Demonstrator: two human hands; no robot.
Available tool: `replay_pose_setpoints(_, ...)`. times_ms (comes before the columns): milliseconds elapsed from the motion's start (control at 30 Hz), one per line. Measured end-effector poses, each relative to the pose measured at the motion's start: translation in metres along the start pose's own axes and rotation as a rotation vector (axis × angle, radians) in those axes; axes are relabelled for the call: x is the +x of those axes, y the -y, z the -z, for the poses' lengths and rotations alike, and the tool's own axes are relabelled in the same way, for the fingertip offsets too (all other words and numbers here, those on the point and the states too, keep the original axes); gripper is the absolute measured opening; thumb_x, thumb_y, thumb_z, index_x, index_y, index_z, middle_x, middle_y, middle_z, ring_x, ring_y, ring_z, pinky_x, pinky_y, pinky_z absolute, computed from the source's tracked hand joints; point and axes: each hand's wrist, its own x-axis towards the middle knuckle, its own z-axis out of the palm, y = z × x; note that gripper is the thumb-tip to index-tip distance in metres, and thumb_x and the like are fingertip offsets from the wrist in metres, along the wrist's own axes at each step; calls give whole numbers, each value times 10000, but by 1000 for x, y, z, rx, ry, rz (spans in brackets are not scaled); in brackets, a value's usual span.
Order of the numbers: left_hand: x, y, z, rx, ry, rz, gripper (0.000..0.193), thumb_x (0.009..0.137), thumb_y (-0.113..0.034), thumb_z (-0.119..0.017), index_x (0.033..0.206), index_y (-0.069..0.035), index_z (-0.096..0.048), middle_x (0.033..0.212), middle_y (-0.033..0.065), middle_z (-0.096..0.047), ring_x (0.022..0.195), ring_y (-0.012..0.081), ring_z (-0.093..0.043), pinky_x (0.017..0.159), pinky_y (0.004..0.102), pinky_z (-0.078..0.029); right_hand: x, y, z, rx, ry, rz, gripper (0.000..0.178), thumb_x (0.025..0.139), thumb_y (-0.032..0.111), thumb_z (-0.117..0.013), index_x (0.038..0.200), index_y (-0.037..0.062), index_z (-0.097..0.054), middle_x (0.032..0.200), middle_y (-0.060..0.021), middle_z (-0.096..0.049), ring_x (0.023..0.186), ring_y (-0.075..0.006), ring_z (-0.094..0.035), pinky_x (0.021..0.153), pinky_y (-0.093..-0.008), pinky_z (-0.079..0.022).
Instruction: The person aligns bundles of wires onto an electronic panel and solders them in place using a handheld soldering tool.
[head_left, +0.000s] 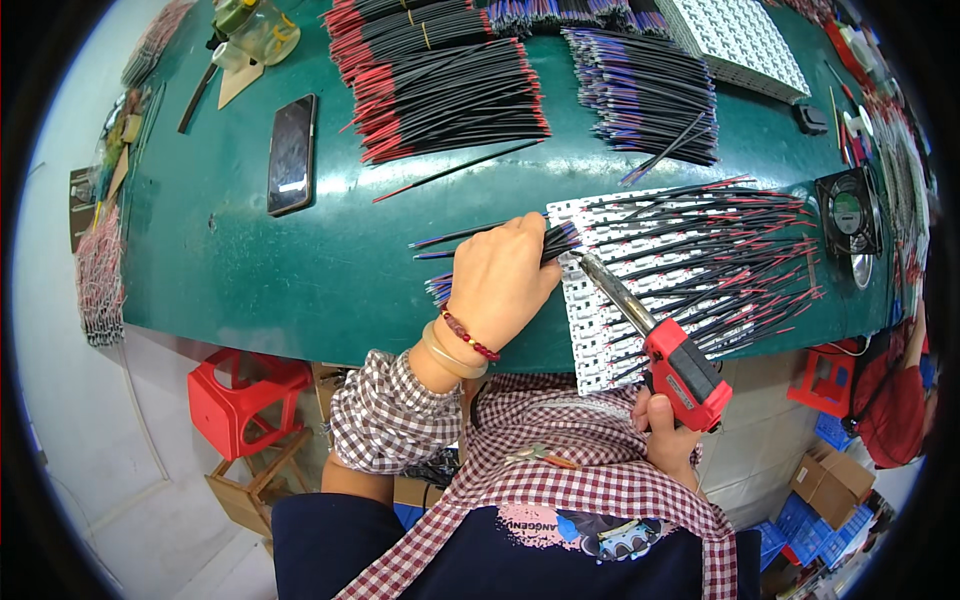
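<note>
My left hand (508, 278) is closed around a bundle of black wires (562, 240) with blue and purple ends, at the left edge of a white panel of small parts (590, 345). In my right hand (664, 432) is a red and black soldering gun (685, 375), gripped by its handle. Its metal barrel points up and left, and the tip lies close to the ends of the held wires; whether it touches is too small to tell. Rows of black wires with red ends (770, 250) run across the panel to the right.
Behind lie stacks of red-ended black wires (455, 100) and blue-ended wires (650, 95), with a stack of white panels (740, 45). A phone (292, 155) rests on the green table (220, 270). A small fan (850, 215) stands at right; a red stool (240, 400) is below left.
</note>
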Motion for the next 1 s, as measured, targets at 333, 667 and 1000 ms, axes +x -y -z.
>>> replay_pose_setpoints(333, -9, 9, 8, -203, -49, 37, 184, 839, -70, -606, 914, 23, -466, 798, 247, -591, 743, 444, -573, 617, 460, -443, -5, 3, 9, 57, -18, 23, 201, 931, 183, -585, 816, 21, -558, 654, -19, -528, 556, -89, -483, 492, -246, -375)
replay_pose_setpoints(667, -16, 1, 17, -417, 52, 111, 195, 753, -76, -698, 880, 13, -579, 673, 142, -585, 587, 290, -581, 569, 322, -456, -11, -6, 17, 39, -31, 40, 438, 918, 299, -597, 1182, -36, -501, 621, -87, -539, 466, -116, -450, 433, -254, -356)
replay_pose_setpoints(1000, -16, 0, 1, -65, 32, 18, 174, 704, -118, -658, 815, -6, -584, 710, 193, -616, 666, 378, -607, 596, 425, -471, -14, -15, 19, -8, 52, -48, 147, 913, 149, -611, 894, 5, -594, 716, -29, -571, 614, -96, -527, 551, -252, -425)
